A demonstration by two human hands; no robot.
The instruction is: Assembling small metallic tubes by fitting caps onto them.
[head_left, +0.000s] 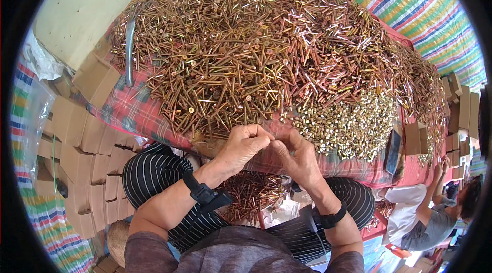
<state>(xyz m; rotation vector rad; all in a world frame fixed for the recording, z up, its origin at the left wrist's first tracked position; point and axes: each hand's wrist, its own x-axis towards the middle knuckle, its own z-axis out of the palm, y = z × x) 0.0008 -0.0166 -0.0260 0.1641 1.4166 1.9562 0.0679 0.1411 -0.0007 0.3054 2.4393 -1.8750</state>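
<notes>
My left hand (241,146) and my right hand (300,159) meet over the near edge of the table. Both are closed in a pinch, fingertips almost touching. Whatever they hold is hidden or too small to make out. Just beyond them spreads a large heap of copper and brass-coloured metal bolts (220,63), some showing round heads. Right of my right hand lies a pile of small, shiny, gold-coloured metal pieces (348,124), like nuts or short sleeves. A red plaid cloth (141,111) covers the table under both piles.
A curved grey metal strip (129,52) lies at the heap's left. Cardboard boxes (77,160) are stacked on the left, more (453,114) on the right. A dark block (393,151) sits by the small pieces. More bolts (251,193) lie below, between my knees. Another person (433,221) sits at right.
</notes>
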